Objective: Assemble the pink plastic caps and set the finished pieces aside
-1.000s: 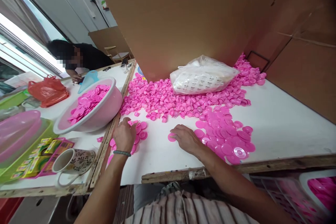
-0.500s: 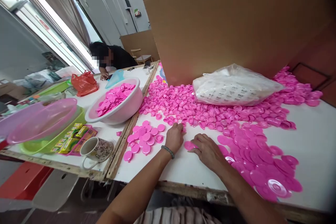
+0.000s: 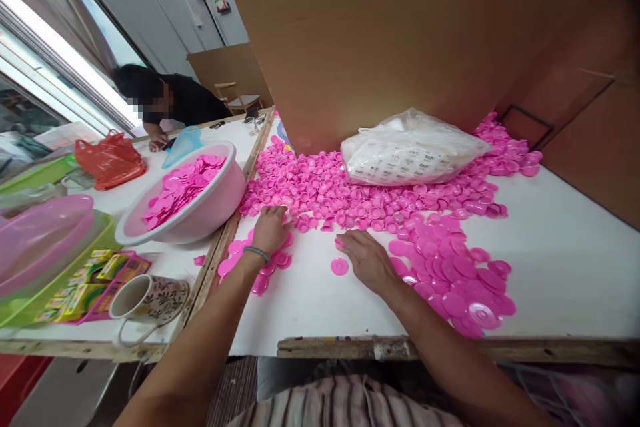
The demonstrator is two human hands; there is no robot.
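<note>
My left hand (image 3: 270,232), wearing a beaded bracelet, reaches over the small group of pink discs (image 3: 231,265) on the white table. Its fingers are curled, a bit of pink shows beside the fingertips, and what they grip is hidden. My right hand (image 3: 367,260) hovers palm down just right of a single pink disc (image 3: 339,267). Its fingers are drawn together at a small pink cup that shows only in part. A heap of flat pink discs (image 3: 450,267) lies to the right of that hand. Beyond both hands spreads a wide bank of small pink cups (image 3: 320,180).
A white plastic bag (image 3: 410,153) rests on the cups, before a large cardboard box (image 3: 380,33). Left stand a pink basin (image 3: 215,213) of discs, a patterned mug (image 3: 155,300) and a red bag (image 3: 110,160). Another person (image 3: 185,97) leans over the far table.
My left hand has moved left from the middle to the small group of discs. My right hand has come off the single disc, which now lies free. The view has shifted right.
</note>
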